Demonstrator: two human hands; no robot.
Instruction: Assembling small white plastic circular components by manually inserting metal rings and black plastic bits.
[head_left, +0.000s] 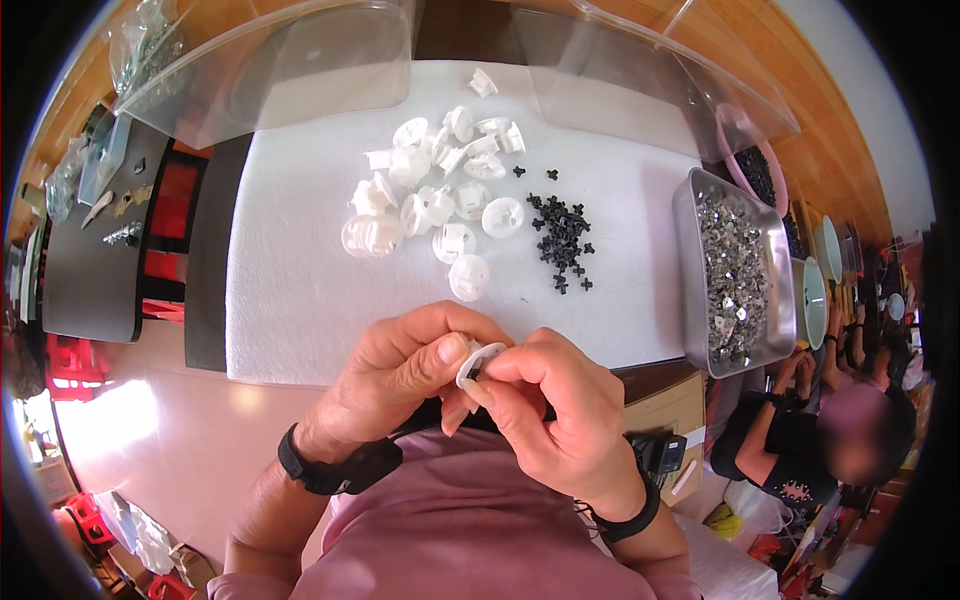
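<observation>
My left hand (405, 362) pinches a round white plastic part (482, 360) between thumb and fingers, just off the table's near edge. The thumb and forefinger of my right hand (552, 400) close at the face of that part. A small dark bit shows between these fingertips; its shape is mostly hidden. Beyond my hands, several similar white plastic parts (468, 277) lie loosely heaped on a white foam sheet (300, 310). To their right is a pile of small black cross-shaped pieces (562, 235), with a few scattered around it.
A metal tray (692, 270) of small metal parts stands at the right edge. Clear plastic panels (640, 95) rise along the far side. Behind the tray is a pink basin (775, 165) of dark pieces. Another person (765, 430) sits at right; a dark side table (100, 240) stands left.
</observation>
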